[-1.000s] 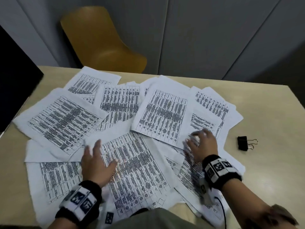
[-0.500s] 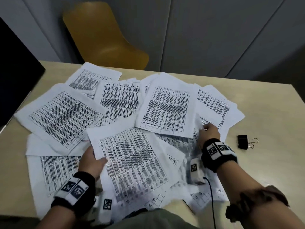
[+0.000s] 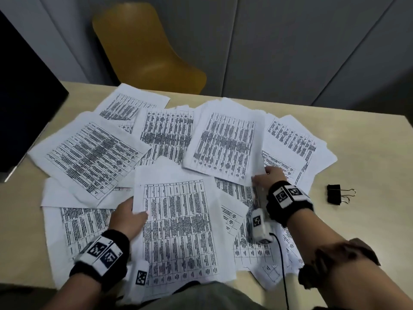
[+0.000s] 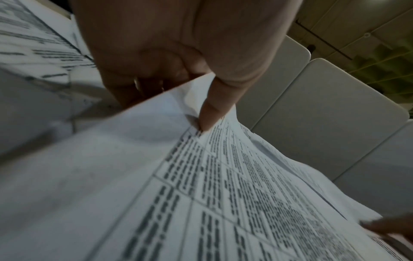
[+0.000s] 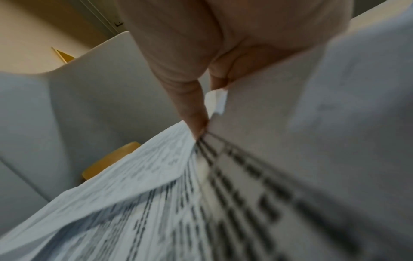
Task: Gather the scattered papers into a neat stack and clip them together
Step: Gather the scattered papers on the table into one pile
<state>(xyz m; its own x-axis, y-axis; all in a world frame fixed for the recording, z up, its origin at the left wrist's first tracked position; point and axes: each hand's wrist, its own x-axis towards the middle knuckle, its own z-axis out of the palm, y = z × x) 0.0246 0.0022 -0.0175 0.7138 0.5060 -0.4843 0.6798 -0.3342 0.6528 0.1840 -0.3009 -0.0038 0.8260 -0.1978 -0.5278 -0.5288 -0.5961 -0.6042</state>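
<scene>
Several printed sheets [image 3: 93, 155] lie fanned across the beige table [image 3: 368, 153]. My left hand [image 3: 129, 217] pinches the left edge of the near middle sheet [image 3: 178, 227], thumb on top. In the left wrist view that thumb [image 4: 212, 114] presses on the lifted sheet [image 4: 201, 194] with the fingers under it. My right hand [image 3: 267, 179] pinches the lower right corner of the upper middle sheet [image 3: 225, 142]. The right wrist view shows a thumb [image 5: 194, 120] pressed on the printed sheets [image 5: 223, 203]. A black binder clip [image 3: 335, 194] lies on the table to the right, apart from both hands.
A yellow chair [image 3: 145, 48] stands behind the table's far edge. A dark screen [image 3: 24, 108] stands at the left. Bare table shows around the clip and along the right side. Grey wall panels [image 3: 290, 41] fill the background.
My left hand went from lying flat on the near sheet to pinching its left edge and lifting it. My right hand moved up and took hold of the upper middle sheet's corner.
</scene>
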